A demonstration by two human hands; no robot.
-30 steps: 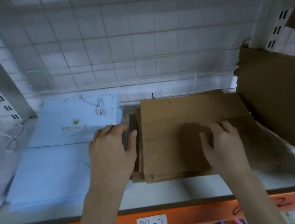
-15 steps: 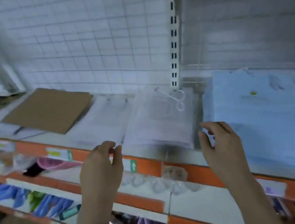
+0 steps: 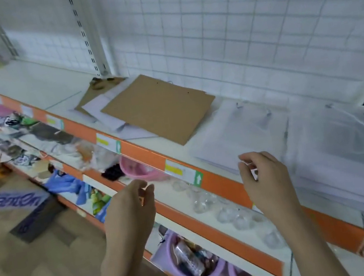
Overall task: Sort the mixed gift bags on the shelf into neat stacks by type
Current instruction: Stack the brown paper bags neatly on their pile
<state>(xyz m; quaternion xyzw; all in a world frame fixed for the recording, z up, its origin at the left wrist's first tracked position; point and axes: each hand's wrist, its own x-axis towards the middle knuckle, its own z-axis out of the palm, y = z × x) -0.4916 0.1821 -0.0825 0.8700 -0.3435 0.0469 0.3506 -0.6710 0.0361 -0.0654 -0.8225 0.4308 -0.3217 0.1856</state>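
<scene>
A flat brown paper bag [image 3: 159,108] lies askew on the white shelf [image 3: 47,88], partly over white bags [image 3: 104,112] and another brown bag [image 3: 93,90] behind them. To its right sit a stack of white bags [image 3: 238,133] and a larger white stack with cord handles [image 3: 347,153]. My left hand [image 3: 130,209] hovers in front of the orange shelf edge [image 3: 223,186], fingers curled and apart, holding nothing. My right hand [image 3: 265,179] hovers at the front edge of the white stack, fingers loosely curled, with nothing in it.
A wire grid panel [image 3: 229,21] backs the shelf, with slotted uprights [image 3: 86,33]. Lower shelves hold pink and purple basins [image 3: 138,171], clear plastic pieces [image 3: 201,202] and toys. A cardboard box [image 3: 16,201] sits on the floor at left.
My view has swung left from the brown and blue bag stacks to the white stacks. Both hands left the brown stack and now hover empty before the shelf edge.
</scene>
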